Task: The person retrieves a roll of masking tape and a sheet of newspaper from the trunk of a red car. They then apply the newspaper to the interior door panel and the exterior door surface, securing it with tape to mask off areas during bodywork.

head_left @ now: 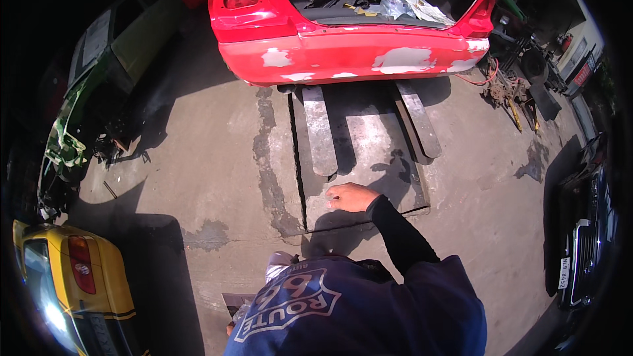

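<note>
My right hand reaches forward from a black sleeve, over the concrete floor near the end of a metal lift arm. Its fingers are curled, with a small pale spot by them that could be a ring; whether anything is held cannot be made out. At the lower left, only a bit of my left hand shows beside my dark blue shirt. A dark, flat, square-cornered piece is at that hand and appears held, with something greyish against it. Ahead stands a red car, its rear bumper patched with grey-white filler.
Two flat metal lift arms extend from under the red car over a recessed floor panel. Papers and plastic lie in its open back. A yellow car stands left, a stripped green car beyond, a dark vehicle right; loose parts lie far right.
</note>
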{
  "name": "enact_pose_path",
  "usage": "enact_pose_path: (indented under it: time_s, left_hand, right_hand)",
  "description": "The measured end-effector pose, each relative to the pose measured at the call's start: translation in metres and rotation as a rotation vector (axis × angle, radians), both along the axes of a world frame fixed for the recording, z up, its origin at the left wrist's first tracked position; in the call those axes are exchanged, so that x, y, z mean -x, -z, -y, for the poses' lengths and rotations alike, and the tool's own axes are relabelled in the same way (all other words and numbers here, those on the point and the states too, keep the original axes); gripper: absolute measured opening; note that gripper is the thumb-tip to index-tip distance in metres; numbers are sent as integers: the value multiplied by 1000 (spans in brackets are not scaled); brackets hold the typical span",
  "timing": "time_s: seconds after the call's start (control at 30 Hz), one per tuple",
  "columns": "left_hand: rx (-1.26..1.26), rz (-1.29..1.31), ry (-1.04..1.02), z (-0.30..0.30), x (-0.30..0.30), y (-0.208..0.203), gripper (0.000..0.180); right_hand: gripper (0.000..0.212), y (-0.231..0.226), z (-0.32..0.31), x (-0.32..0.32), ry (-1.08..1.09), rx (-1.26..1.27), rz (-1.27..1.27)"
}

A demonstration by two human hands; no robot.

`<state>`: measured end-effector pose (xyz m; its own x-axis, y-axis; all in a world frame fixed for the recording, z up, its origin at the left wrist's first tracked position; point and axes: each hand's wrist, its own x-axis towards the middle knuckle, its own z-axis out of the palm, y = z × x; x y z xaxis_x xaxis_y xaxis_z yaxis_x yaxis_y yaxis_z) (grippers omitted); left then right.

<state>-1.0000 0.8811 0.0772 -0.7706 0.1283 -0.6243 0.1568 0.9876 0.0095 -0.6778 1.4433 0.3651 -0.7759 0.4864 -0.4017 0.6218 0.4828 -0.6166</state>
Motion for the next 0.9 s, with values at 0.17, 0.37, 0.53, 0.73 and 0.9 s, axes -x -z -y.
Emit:
enact_pose_path:
  time_s: [0.17, 0.37, 0.53, 0.73, 0.9]
  left_hand:
    - [-11, 63, 120, -189, 137, 15, 45]
    - [-80, 49, 289, -436, 375, 35, 45]
    - [-198, -34, 411, -640, 599, -11, 45]
    - [-651, -215, 304, -868, 786, -52, 36]
    - [-574, -21, 271, -990, 815, -59, 45]
  right_hand:
    - [53, -2, -175, 123, 201, -51, -141]
    - [51, 14, -374, 270, 455, -70, -258]
    - [46, -36, -522, 378, 722, -214, -389]
    - [41, -100, -695, 411, 906, -511, -444]
    - [59, -126, -872, 395, 879, -748, -242]
